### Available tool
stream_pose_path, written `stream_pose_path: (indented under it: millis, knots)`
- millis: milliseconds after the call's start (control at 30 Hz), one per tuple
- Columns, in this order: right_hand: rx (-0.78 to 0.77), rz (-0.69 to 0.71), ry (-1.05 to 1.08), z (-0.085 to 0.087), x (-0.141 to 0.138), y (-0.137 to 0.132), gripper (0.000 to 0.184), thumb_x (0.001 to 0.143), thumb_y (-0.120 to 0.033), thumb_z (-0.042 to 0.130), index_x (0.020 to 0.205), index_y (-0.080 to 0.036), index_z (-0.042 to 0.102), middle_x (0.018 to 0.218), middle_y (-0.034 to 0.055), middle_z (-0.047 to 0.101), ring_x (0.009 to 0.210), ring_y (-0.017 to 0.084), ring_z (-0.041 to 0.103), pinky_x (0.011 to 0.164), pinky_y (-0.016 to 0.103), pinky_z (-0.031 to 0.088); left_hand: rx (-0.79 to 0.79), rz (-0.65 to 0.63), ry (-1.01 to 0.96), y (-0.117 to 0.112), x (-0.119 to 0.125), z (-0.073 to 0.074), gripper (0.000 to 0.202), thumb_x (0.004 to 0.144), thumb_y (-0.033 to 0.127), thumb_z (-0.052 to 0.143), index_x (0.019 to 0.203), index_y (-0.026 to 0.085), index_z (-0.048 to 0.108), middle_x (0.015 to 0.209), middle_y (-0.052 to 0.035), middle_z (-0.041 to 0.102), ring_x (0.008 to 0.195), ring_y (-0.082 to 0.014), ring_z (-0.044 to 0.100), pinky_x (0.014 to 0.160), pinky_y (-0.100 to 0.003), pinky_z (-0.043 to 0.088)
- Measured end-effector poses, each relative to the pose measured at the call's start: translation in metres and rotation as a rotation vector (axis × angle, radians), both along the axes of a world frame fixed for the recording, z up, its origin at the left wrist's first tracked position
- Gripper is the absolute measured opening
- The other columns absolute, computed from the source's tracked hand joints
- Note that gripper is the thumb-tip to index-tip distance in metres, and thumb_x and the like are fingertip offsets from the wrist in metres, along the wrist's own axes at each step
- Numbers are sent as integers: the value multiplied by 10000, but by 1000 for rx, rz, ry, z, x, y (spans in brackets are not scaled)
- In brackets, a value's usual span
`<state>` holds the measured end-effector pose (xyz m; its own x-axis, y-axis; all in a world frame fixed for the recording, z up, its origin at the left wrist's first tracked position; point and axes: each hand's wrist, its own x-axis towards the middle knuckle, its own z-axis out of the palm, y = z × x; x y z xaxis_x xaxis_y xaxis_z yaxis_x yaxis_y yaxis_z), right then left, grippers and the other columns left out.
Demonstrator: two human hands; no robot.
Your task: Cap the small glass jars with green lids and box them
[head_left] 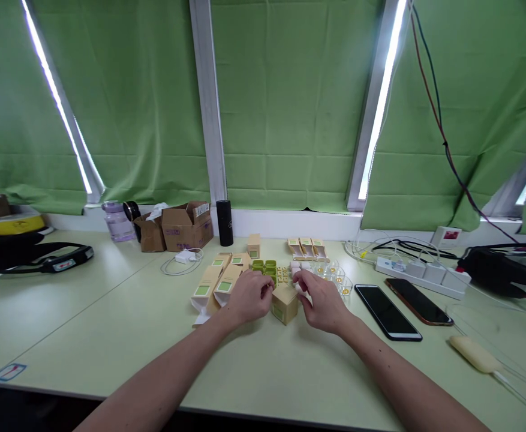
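A small tan cardboard box (284, 306) stands on the table between my two hands, its lid side up. My left hand (250, 297) is closed, its curled fingertips at the box's upper left edge. Against the right side of the box are the bent fingers of my right hand (322, 301). Just behind are green square cups (265, 264), small yellowish pieces (282, 275) and pale pink pieces (295, 264), partly covered by my fingers. Clear cups with golden centres (345, 288) lie behind my right hand. Several tan cartons with green labels (203, 291) lie by my left hand.
Another carton (254, 246) stands farther back, near a black bottle (225, 223). Three small open cartons (307, 248) lie at the back. Two phones (388, 312) (419, 301), a power strip (420, 277) and cables are on the right. Brown boxes (187, 227) stand left.
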<state>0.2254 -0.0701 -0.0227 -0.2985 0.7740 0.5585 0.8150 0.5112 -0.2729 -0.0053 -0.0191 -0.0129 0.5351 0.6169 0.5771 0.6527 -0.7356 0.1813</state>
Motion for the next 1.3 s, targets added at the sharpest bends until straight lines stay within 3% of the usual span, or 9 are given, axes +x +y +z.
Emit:
stream_pose_path:
  millis: [167, 400, 533, 633, 767, 933, 1133, 1300]
  knots:
    - [-54, -156, 0, -6, -5, 6, 292, 911, -114, 525, 1172, -239, 494, 978, 31, 695, 820, 206, 628, 610, 282, 245, -2, -58, -24, -2, 1, -3, 154, 827, 122, 587, 724, 208, 664, 687, -29, 695, 671, -205, 623, 717, -354, 441]
    - [-100, -294, -13, -4, -7, 6, 253, 905, -99, 554, 1108, -244, 516, 954, 30, 713, 809, 212, 636, 613, 289, 225, 70, 107, -77, 1, 2, -2, 324, 976, 231, 526, 653, 209, 514, 615, -25, 609, 619, -198, 555, 712, -375, 417]
    - [-96, -320, -14, -3, -8, 4, 228, 904, -113, 566, 1090, -239, 529, 964, 39, 720, 797, 211, 640, 605, 295, 215, 124, 86, -157, -3, 3, 3, 160, 955, 184, 538, 799, 209, 560, 762, -49, 661, 760, -227, 591, 794, -411, 452]
    - [-83, -329, -8, -3, -8, 4, 208, 905, -122, 571, 1075, -237, 536, 913, 33, 715, 778, 206, 639, 604, 295, 215, 95, 1, -193, -12, 7, 10, 54, 922, 172, 574, 946, 218, 587, 892, -67, 692, 944, -274, 607, 877, -455, 470]
    - [-99, -344, 0, -1, -7, 4, 191, 910, -127, 575, 1068, -231, 549, 905, 38, 719, 780, 213, 644, 602, 295, 218, -7, -106, -53, -24, 14, 17, 269, 890, 263, 682, 1148, 227, 612, 1113, -93, 716, 1191, -352, 540, 1015, -545, 433]
    - [-89, -323, 2, 1, -7, 3, 127, 923, -105, 563, 962, -226, 565, 946, 40, 725, 804, 203, 650, 605, 301, 220, -113, -119, 156, -27, 22, 20, 441, 856, 280, 731, 1271, 235, 590, 1238, -109, 699, 1295, -393, 476, 1067, -567, 395]
    - [-60, -343, 2, 1, -8, 2, 27, 981, -230, 582, 954, -228, 578, 929, 48, 726, 787, 213, 642, 606, 302, 210, -108, -138, 278, -25, 24, 30, 363, 779, 188, 758, 1113, 231, 622, 1072, -95, 708, 1136, -363, 551, 970, -502, 434]
    - [-64, -363, 10, 4, -8, 0, 33, 995, -262, 574, 992, -230, 580, 922, 44, 726, 777, 210, 639, 602, 298, 222, -109, -98, 306, -7, 24, 56, 411, 771, 179, 748, 1167, 221, 644, 1014, -100, 689, 1093, -338, 578, 918, -437, 459]
